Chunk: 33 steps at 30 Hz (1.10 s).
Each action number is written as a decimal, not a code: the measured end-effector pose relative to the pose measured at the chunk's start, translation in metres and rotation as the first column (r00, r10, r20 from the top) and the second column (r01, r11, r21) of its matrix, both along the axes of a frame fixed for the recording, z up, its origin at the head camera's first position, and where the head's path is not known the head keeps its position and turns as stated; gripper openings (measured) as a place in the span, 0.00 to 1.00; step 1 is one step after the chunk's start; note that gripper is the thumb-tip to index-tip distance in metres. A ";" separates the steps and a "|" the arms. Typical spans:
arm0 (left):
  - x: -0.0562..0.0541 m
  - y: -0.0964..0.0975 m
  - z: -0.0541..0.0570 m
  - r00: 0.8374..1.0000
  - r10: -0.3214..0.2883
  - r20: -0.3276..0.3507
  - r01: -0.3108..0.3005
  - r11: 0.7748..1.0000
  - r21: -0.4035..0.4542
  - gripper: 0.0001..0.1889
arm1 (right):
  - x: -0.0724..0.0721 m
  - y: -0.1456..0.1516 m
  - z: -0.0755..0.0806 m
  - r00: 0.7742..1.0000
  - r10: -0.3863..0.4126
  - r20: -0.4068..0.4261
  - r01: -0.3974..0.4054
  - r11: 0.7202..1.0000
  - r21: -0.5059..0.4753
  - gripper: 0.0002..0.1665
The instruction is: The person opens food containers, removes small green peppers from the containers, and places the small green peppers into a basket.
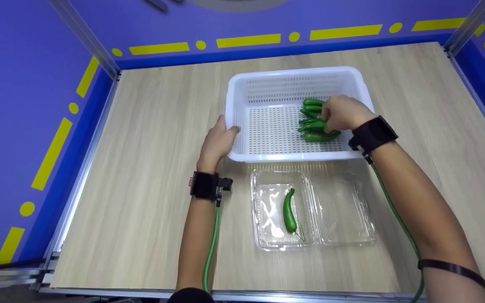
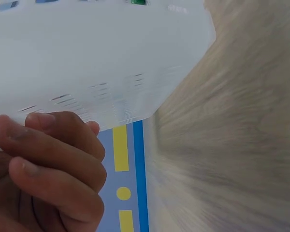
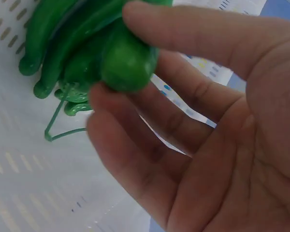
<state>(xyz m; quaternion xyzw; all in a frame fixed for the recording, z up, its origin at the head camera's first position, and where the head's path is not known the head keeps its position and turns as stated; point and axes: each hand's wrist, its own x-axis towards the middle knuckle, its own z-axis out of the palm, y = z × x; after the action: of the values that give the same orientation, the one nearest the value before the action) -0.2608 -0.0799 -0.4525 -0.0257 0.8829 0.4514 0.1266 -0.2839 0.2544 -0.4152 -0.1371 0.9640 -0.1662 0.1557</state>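
A white plastic basket (image 1: 276, 156) holds several green chili peppers (image 1: 313, 126) in its right half. My left hand (image 1: 218, 141) grips the basket's left side, thumb over the rim. In the left wrist view its curled fingers (image 2: 58, 159) lie against the outer wall. Inside the basket, my right hand (image 1: 345, 112) reaches down to the peppers. The right wrist view shows the thumb and fingers pinching the blunt end of one chili pepper (image 3: 128, 63). More peppers (image 3: 48, 43) lie right beside it.
In front of the basket lies an opened clear plastic clamshell box (image 1: 256, 223), lid half to the right. One green chili pepper (image 1: 289, 210) rests in its left half. Blue walls (image 1: 36, 84) with yellow marks border the wooden table (image 1: 154, 147) at the back and sides.
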 end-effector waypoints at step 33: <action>-0.001 -0.003 -0.001 1.000 -0.006 -0.015 0.006 1.000 0.003 0.26 | 0.003 -0.005 -0.002 0.997 0.034 0.067 -0.042 0.992 0.118 0.29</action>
<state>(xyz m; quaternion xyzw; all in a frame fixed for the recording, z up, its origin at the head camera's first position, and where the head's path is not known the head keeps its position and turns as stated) -0.2619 -0.0830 -0.4531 -0.0192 0.8832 0.4526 0.1214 -0.2812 0.2496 -0.4171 -0.1403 0.9640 -0.1094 0.1978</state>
